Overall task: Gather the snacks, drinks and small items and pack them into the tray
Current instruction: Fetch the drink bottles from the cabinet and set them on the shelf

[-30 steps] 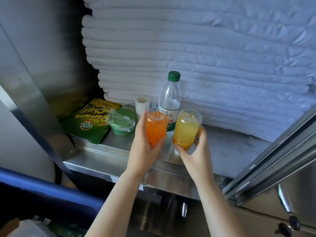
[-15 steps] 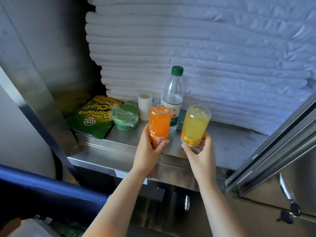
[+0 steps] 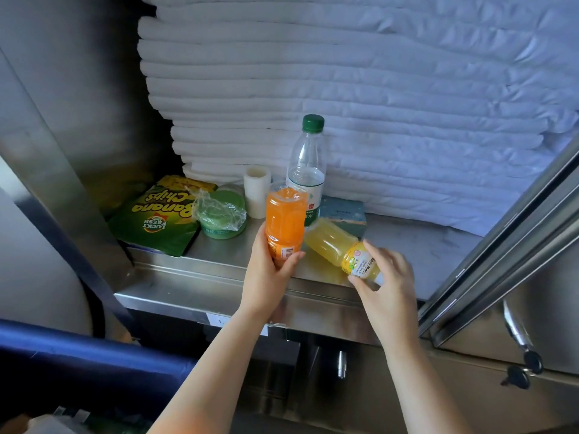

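While white linens (image 3: pixel 376 89) fill the back of the steel shelf (image 3: pixel 423 245) behind the chips bag (image 3: pixel 156 220) and water bottle (image 3: pixel 308 170), the left hand (image 3: pixel 266 277) grips the orange bottle (image 3: pixel 285 217) upright at the shelf's front, the right hand (image 3: pixel 388 286) pinching the labelled end of the yellow bottle (image 3: pixel 332 242) (it lies tilted on the shelf).

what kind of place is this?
Probably a service or storage nook, maybe a galley or linen store: a steel shelf, a tall stack of folded white linen, and a keyed steel cabinet below.
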The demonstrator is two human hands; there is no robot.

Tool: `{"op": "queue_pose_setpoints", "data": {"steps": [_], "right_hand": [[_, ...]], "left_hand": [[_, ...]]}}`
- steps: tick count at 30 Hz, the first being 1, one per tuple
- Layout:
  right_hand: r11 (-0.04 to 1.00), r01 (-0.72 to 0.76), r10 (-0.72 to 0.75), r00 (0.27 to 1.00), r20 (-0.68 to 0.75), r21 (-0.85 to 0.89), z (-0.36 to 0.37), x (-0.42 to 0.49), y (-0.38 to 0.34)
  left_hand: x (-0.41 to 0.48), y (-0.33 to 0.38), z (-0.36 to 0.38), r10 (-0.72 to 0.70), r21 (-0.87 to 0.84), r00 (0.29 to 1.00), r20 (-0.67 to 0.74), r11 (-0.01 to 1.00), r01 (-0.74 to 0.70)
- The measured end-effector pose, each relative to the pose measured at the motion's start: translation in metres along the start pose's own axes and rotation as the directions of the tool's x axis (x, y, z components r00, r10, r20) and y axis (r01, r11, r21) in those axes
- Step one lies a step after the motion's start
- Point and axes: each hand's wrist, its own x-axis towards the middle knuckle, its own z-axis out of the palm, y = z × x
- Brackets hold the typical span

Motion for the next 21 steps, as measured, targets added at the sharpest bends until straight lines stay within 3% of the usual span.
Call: {"op": "queue_pose_setpoints", "data": {"steps": [7, 12, 21], "right_hand": [[0.995, -0.076, 0.069, 0.992, 0.106, 0.068, -0.013, 0.003, -0.002], [0.979, -0.204, 0.202, 0.967, 0.157, -0.002, -0.014, -0.001, -0.003], [0.969, -0.213, 0.202, 0.975, 0.098, 0.124, -0.032, 0.009, -0.019]], "left_hand": [[-0.001, 0.001, 0.0, -0.011, 0.018, 1.0, -0.001, 1.0, 0.011], [-0.001, 0.0, 0.0, -0.006, 0.014, 1.0, -0.002, 1.0, 0.006], [-0.001, 0.002, -0.001, -0.011, 0.014, 1.0, 0.004, 1.0, 0.011]]}}
